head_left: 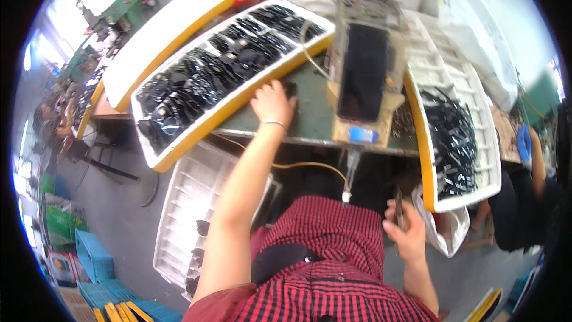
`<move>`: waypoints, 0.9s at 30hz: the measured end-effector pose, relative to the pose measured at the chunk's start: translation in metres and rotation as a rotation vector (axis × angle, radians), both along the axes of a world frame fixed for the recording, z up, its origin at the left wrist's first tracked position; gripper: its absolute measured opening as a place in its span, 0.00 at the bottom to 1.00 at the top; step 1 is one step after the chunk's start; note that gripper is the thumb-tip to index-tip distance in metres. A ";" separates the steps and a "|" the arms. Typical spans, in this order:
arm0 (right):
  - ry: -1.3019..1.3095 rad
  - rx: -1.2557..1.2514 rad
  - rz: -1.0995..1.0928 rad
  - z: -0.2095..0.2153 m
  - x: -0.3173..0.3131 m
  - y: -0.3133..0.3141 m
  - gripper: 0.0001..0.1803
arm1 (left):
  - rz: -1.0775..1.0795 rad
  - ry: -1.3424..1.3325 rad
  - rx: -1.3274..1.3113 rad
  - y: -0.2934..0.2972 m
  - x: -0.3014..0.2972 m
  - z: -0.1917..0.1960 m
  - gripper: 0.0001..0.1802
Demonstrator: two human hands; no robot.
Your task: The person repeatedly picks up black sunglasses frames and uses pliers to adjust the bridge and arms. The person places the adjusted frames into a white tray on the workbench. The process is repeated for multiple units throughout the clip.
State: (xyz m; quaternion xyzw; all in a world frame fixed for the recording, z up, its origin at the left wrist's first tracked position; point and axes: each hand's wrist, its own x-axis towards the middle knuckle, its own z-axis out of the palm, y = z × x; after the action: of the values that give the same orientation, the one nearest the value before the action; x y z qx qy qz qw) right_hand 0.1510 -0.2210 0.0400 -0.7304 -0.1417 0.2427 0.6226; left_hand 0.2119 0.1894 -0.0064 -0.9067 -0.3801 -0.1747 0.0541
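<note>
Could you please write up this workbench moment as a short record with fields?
Setting: green workbench seen from above, person seated at it
Left hand: left hand stretched forward, resting at the edge of the yellow-rimmed tray, on a small dark part
Tray contents: black parts in white compartments
Right hand: right hand near the lap, shut on a thin dark piece
Right side: second tray with black pieces
Centre: upright fixture with dark panel
Below left: empty white tray
</note>
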 end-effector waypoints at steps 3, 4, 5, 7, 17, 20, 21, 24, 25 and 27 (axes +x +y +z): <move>0.088 0.075 -0.020 -0.017 -0.013 -0.003 0.23 | 0.002 0.107 -0.170 0.009 0.014 0.006 0.19; 0.109 0.078 -0.028 -0.019 -0.014 -0.003 0.23 | -0.027 0.138 -0.278 0.007 0.019 0.019 0.19; 0.146 0.083 -0.014 -0.019 -0.013 0.001 0.22 | -0.022 0.178 -0.327 0.010 0.025 0.023 0.18; 0.205 0.120 0.026 -0.021 -0.011 0.011 0.22 | -0.011 0.273 -0.311 0.013 0.033 0.029 0.14; 0.300 0.135 -0.113 -0.025 -0.025 0.016 0.20 | -0.532 0.208 0.168 0.012 -0.015 0.079 0.10; 0.342 0.106 -0.189 -0.018 -0.027 0.009 0.19 | -0.750 0.116 0.346 0.059 0.000 0.124 0.15; 0.338 0.103 -0.189 -0.016 -0.026 0.010 0.19 | -0.772 0.161 0.367 0.079 0.009 0.133 0.15; 0.340 0.108 -0.183 -0.014 -0.026 0.017 0.19 | -0.796 0.258 0.414 0.133 0.041 0.130 0.18; 0.341 0.114 -0.186 -0.012 -0.027 0.021 0.19 | -0.761 0.278 0.393 0.142 0.051 0.124 0.19; 0.341 0.098 -0.206 -0.011 -0.030 0.023 0.19 | -0.726 0.319 0.363 0.154 0.073 0.112 0.21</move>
State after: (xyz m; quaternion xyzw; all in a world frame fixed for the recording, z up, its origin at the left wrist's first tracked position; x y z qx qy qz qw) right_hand 0.1211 -0.1978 0.0292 -0.6582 0.0296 0.2908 0.6938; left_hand 0.2845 0.3437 0.1060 -0.9730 0.0135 -0.1043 0.2055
